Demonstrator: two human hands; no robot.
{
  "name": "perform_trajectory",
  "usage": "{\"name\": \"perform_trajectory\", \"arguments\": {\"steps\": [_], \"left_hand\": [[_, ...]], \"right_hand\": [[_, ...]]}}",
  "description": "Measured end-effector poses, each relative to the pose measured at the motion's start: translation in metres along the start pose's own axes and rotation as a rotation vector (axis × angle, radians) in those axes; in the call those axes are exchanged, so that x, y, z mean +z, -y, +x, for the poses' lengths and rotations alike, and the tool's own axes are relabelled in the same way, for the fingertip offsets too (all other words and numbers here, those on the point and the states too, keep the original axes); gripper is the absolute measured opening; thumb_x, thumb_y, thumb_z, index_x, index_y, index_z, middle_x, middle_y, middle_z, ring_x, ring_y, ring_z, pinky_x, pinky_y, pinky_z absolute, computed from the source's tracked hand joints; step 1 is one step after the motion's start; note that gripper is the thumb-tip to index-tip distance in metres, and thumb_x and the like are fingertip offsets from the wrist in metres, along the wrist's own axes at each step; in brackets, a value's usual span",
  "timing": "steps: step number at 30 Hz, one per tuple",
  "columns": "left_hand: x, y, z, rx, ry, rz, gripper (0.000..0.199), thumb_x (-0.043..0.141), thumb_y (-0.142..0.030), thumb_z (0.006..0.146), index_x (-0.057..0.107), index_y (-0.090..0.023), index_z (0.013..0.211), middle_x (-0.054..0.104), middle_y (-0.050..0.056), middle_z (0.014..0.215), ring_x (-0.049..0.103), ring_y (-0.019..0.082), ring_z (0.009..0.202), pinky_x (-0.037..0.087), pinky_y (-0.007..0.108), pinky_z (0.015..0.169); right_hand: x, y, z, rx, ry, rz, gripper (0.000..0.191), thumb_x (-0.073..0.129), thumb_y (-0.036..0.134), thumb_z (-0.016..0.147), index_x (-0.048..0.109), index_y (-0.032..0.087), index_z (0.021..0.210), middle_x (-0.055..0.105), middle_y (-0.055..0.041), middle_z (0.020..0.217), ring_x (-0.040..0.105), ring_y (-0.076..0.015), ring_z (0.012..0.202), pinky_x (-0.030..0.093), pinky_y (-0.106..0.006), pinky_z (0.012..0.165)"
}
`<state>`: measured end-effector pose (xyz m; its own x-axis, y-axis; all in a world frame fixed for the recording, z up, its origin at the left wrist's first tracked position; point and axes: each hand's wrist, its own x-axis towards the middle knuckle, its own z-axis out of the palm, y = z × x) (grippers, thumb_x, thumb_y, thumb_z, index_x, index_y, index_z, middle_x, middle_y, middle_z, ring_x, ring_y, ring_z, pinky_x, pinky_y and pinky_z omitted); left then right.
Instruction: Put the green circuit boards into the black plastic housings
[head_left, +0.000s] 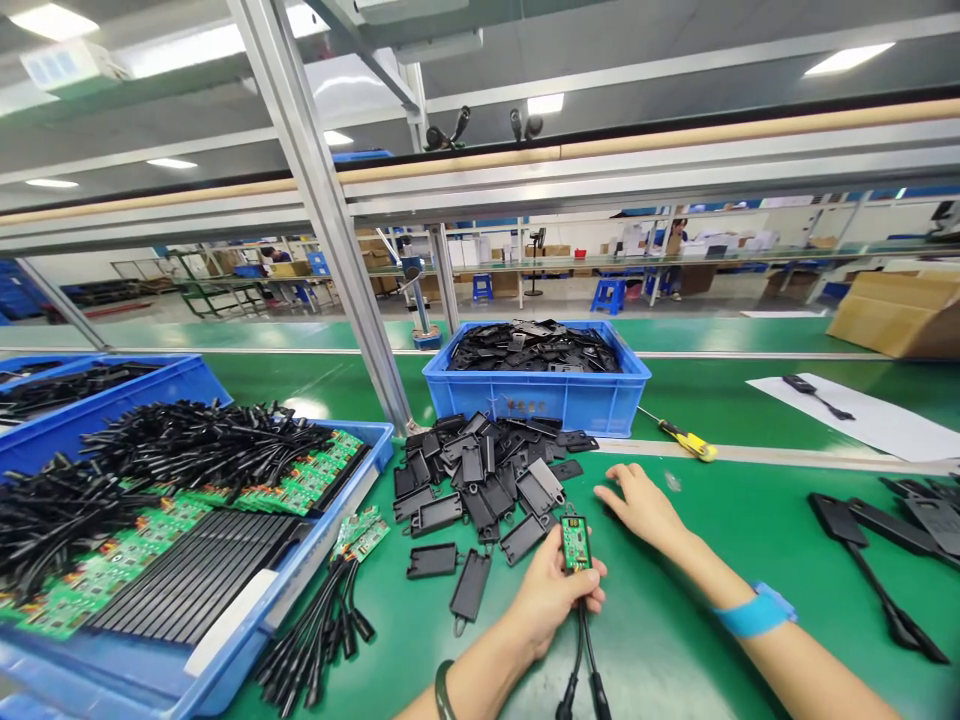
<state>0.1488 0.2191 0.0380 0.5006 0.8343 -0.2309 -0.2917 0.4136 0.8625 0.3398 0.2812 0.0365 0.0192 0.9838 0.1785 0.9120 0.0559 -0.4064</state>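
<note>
My left hand [555,595] is closed around a black case with a green circuit board [576,545] lying in it, and two black cables hang from its lower end. To the right of the case, my right hand [643,508] is held over the green table with its fingers apart and nothing in them. A pile of black plastic case shells [480,485] lies just beyond and left of my left hand. More green boards [364,530] with black cables lie on the table at the left.
A blue bin [536,392] of black parts stands behind the pile. Left is a blue tray [300,585] of boards and cables. A yellow screwdriver [694,443], white paper [870,415] and finished-looking black units [840,520] lie right. A metal post [330,220] rises behind.
</note>
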Motion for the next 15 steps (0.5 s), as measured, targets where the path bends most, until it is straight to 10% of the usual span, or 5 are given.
{"name": "perform_trajectory", "arguments": {"steps": [7, 12, 15], "left_hand": [[-0.004, 0.003, 0.002, -0.004, 0.007, 0.011, 0.066, 0.078, -0.025, 0.059, 0.044, -0.013, 0.114, 0.064, 0.004, 0.083, 0.057, 0.009, 0.055, 0.045, 0.023, 0.053], [-0.006, 0.006, 0.005, -0.010, 0.038, 0.029, 0.060, 0.077, -0.028, 0.060, 0.046, -0.011, 0.108, 0.067, 0.011, 0.088, 0.062, 0.012, 0.058, 0.046, 0.022, 0.052], [-0.004, 0.006, 0.004, -0.035, 0.046, 0.048, 0.062, 0.080, -0.033, 0.056, 0.047, -0.010, 0.104, 0.068, 0.012, 0.086, 0.064, 0.014, 0.060, 0.047, 0.023, 0.052]], "right_hand": [[-0.013, -0.005, -0.016, -0.084, 0.083, -0.147, 0.038, 0.075, 0.034, 0.067, 0.060, 0.016, 0.098, 0.060, -0.0102, 0.094, 0.057, -0.0291, 0.090, 0.045, -0.036, 0.073], [-0.020, -0.007, -0.033, -0.083, 0.082, -0.174, 0.003, 0.058, 0.016, 0.077, 0.061, 0.015, 0.079, 0.061, -0.0117, 0.080, 0.059, -0.0291, 0.081, 0.045, -0.035, 0.068], [-0.025, 0.000, -0.040, -0.087, 0.052, -0.115, 0.022, 0.040, 0.016, 0.087, 0.060, 0.015, 0.078, 0.063, -0.0109, 0.077, 0.061, -0.0254, 0.075, 0.045, -0.034, 0.068]]}}
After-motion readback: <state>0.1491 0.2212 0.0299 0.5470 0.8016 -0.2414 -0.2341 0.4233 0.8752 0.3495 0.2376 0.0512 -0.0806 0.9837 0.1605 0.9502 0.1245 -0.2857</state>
